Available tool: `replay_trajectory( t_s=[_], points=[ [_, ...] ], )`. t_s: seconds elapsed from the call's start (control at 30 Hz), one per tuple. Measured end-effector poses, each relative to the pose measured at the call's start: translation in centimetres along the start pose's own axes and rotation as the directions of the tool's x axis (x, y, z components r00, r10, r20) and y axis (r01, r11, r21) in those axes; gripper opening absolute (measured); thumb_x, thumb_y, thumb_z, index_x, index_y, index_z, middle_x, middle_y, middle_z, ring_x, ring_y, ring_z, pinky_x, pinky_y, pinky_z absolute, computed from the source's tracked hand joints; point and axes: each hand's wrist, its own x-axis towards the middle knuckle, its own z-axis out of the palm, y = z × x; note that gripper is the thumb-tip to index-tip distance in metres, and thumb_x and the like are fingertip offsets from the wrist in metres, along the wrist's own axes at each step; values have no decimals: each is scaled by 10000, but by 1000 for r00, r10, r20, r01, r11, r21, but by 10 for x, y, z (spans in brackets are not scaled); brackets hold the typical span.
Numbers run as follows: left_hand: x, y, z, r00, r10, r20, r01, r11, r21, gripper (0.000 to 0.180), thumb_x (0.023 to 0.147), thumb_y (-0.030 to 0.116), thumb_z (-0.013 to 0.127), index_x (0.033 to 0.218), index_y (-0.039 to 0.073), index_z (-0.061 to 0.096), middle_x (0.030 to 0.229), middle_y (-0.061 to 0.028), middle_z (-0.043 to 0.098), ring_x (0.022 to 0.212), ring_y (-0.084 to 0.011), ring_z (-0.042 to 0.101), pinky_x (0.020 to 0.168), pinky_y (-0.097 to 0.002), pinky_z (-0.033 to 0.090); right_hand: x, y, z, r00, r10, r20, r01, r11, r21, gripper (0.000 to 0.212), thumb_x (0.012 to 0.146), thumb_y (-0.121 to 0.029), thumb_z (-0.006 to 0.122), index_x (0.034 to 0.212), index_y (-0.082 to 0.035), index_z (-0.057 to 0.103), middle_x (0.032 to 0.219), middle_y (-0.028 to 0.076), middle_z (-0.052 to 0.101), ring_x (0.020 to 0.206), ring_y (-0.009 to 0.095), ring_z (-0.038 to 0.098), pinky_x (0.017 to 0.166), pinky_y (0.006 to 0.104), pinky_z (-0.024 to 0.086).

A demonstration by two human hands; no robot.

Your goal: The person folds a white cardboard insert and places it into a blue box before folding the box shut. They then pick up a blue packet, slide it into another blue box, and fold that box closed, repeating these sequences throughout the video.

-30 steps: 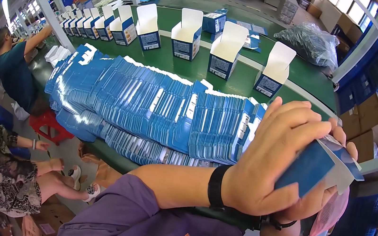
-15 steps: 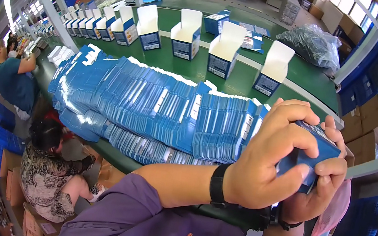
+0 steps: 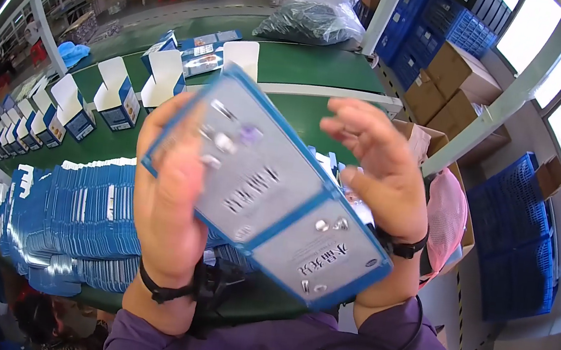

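I hold a flattened blue and grey carton (image 3: 272, 188) up close in front of me, its printed grey face toward the camera. My left hand (image 3: 173, 210) grips its left edge, thumb on the front. My right hand (image 3: 383, 174) is behind its upper right part, fingers curled and partly apart, touching the carton's back. A large spread of flat blue cartons (image 3: 75, 226) lies on the green table (image 3: 303, 111) below my left hand.
A row of upright open blue and white boxes (image 3: 117, 100) runs along the table to the far left. A bag of dark items (image 3: 312, 16) lies at the far end. Brown boxes (image 3: 447, 91) and blue crates (image 3: 510, 233) stand right. A person's head (image 3: 55, 322) shows lower left.
The carton went from a small folded shape held at my right to a flat sheet raised close before the camera. My view turned right along the table.
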Motion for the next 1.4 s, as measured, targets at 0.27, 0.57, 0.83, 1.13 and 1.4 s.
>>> replay_trajectory(
  t_s=[0.27,0.57,0.83,1.13,1.4],
  points=[
    [6,5,-9,972,-79,-223,39,983,-179,605,969,322,563,1446,-15,403,1381,-183,511,1354,-279,453,1114,-445,382,53,52,-33,988,-6,-156,-125,561,-818,336,906,-160,597,1192,4,665,1157,245,672,961,358,672,871,450,535],
    [7,1,-11,968,175,-180,-174,984,22,600,930,183,531,1458,-40,354,1406,-249,484,1354,-357,446,1138,-492,344,137,203,-129,713,554,-429,-538,40,-842,511,930,-417,547,1031,50,727,1098,303,684,1070,424,661,958,441,504],
    [8,6,-13,967,227,-112,-225,974,33,593,938,180,513,1449,-71,346,1410,-291,477,1374,-394,434,1164,-514,314,-21,112,-149,707,592,-387,-488,12,-872,656,889,-521,679,1300,-10,645,1277,279,637,1107,395,647,968,425,501],
    [-6,-8,6,990,141,7,-141,984,109,506,915,127,524,1380,-48,431,1350,-224,540,1317,-328,497,1109,-459,375,-79,100,-141,829,285,-482,-535,150,-832,390,806,-266,802,1095,-39,669,1164,216,607,1115,348,589,980,383,477],
    [-5,-5,8,995,88,55,-92,993,75,501,889,82,633,1351,-24,472,1343,-158,562,1289,-234,515,1092,-402,382,-86,107,-134,840,238,-488,-533,185,-826,312,796,-217,769,1001,-22,638,1117,204,603,1043,341,600,909,384,491]
  ],
)
